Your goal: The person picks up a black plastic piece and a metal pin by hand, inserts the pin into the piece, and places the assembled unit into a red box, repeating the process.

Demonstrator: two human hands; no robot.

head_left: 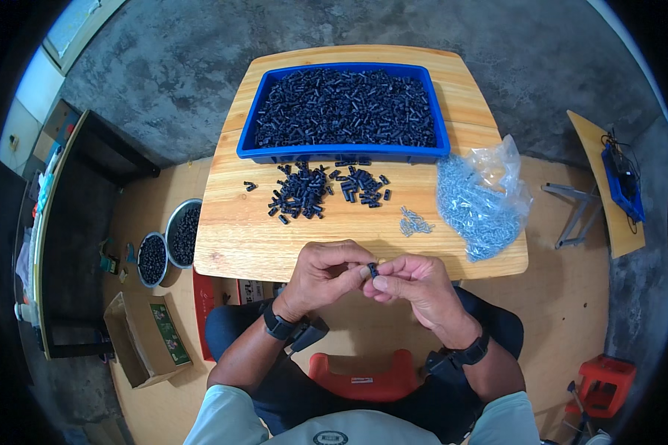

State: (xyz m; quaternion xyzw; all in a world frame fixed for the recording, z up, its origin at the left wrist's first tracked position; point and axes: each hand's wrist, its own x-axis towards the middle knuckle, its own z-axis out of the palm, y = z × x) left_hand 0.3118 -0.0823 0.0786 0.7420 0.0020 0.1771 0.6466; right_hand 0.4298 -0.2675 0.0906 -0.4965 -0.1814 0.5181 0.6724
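Note:
Just past the table's near edge, my left hand (327, 274) and my right hand (414, 285) meet over my lap. Between their fingertips is a small black cylindrical piece (372, 270), pinched from both sides; the fingers cover much of it. Beyond the hands, a loose pile of similar black pieces (301, 191) lies on the wooden table (223, 241), with a smaller pile (361, 185) to its right. A few small silvery metal pieces (416, 222) lie to the right, nearest my right hand. Their exact kind is too small to tell.
A blue tray (341, 153) full of black pieces stands at the table's far side. A clear plastic bag (484, 200) of silvery pieces sits at the right edge. On the floor at left are two bowls (153, 259) of black parts and an open cardboard box (137, 341).

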